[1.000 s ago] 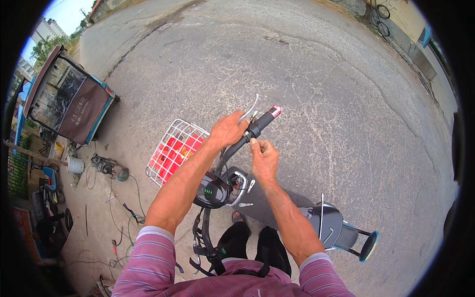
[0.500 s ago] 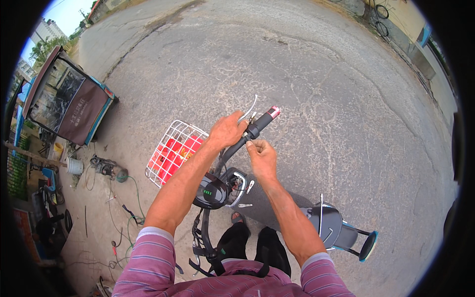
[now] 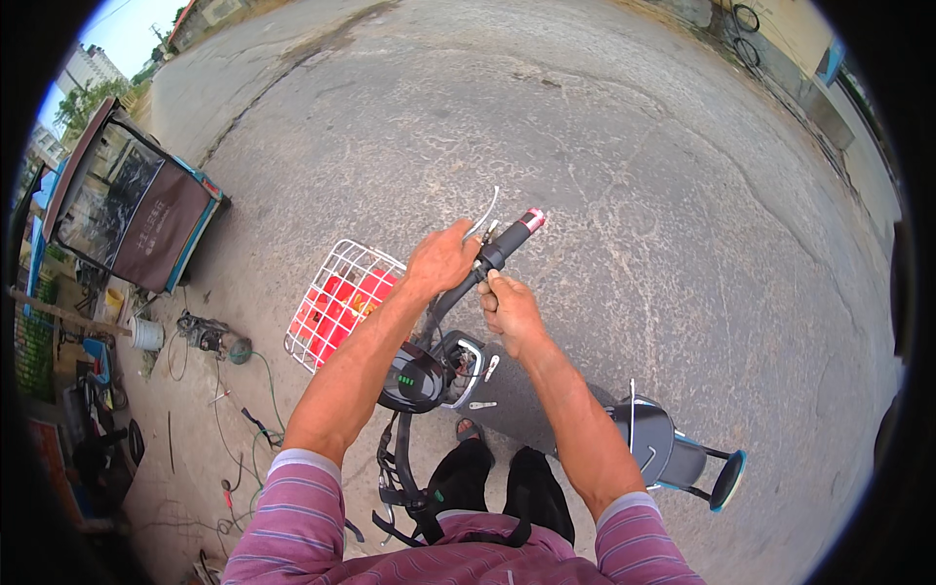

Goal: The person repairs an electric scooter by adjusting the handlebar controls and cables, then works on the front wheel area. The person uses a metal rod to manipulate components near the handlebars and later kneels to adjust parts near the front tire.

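From my end: L hand (image 3: 442, 259) lies against the far end of the e-bike's handlebar (image 3: 448, 300), by the silver brake lever (image 3: 494, 198); its fingertips are hidden, so can't tell how far closed it is. R hand (image 3: 514, 314) has fingers curled, thumb + forefinger at the bar just below the blk grip (image 3: 509, 242); can't tell if they've hold of anything small. Wht wire basket (image 3: 327, 327) w/ red stuff sits left of the bar.

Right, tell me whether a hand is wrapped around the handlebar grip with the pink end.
No, the grip is uncovered; the left hand and right hand are both further inboard.
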Demonstrator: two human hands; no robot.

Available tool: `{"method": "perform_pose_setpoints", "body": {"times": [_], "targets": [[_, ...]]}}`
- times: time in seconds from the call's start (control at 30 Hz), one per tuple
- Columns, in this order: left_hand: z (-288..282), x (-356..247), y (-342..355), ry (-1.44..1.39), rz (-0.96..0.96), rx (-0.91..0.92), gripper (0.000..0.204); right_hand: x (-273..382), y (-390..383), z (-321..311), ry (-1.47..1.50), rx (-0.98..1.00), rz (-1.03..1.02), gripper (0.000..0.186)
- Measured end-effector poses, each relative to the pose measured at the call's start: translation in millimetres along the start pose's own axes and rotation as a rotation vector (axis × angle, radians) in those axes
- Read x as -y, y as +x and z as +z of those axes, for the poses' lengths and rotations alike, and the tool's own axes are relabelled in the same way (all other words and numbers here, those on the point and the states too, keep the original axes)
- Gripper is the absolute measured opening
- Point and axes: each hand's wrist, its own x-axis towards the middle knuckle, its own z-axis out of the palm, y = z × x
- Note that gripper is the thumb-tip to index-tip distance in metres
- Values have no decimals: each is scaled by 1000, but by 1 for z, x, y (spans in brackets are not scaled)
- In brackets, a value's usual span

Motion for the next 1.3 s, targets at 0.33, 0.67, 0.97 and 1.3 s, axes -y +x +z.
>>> {"method": "perform_pose_setpoints", "body": {"times": [0.33,0.67,0.97,1.3], "targets": [[-2,-1,-2,5,13,-2,46,0,-13,10,-567,-238,-487,36],[-1,-2,-2,7,14,-20,47,1,-2,-6,274,109,160,35],[-1,-3,-2,21,13,-22,46,-4,-17,11,-723,-310,-587,26],[1,-2,-1,1,25,-49,46,-1,0,-3,482,155,215,27]]}}
